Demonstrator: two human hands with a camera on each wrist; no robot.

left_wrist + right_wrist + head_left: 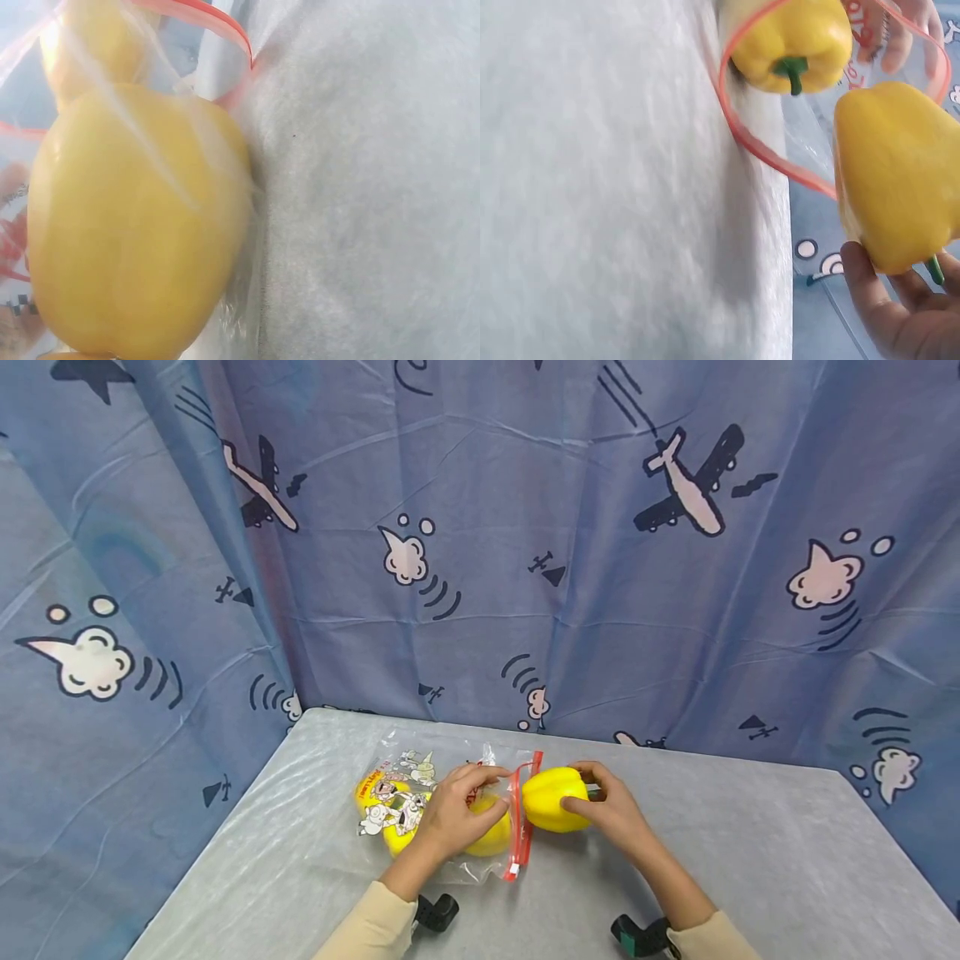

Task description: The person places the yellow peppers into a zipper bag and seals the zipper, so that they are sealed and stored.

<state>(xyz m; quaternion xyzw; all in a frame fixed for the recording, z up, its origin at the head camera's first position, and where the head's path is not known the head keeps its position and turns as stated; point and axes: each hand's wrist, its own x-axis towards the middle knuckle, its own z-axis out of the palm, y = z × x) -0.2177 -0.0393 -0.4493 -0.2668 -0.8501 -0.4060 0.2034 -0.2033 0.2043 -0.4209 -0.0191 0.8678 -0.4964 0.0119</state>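
My right hand [611,806] holds a yellow bell pepper [555,799] by its stem end, fingers and thumb spread around it. The pepper's blunt end is right at the red-edged mouth of a clear printed zip bag [472,868]. In the right wrist view the mouth's red rim [739,127] forms an open loop beside the held pepper. My left hand [453,810] grips the bag's upper film near that rim. Inside the bag lie more yellow bell peppers, one close to the mouth [817,37], its green stem facing outward.
A pale grey cloth covers the table [750,860]. Blue curtain [480,568] with plane and cloud prints hangs behind and at both sides. Black devices [435,912] are strapped at both wrists.
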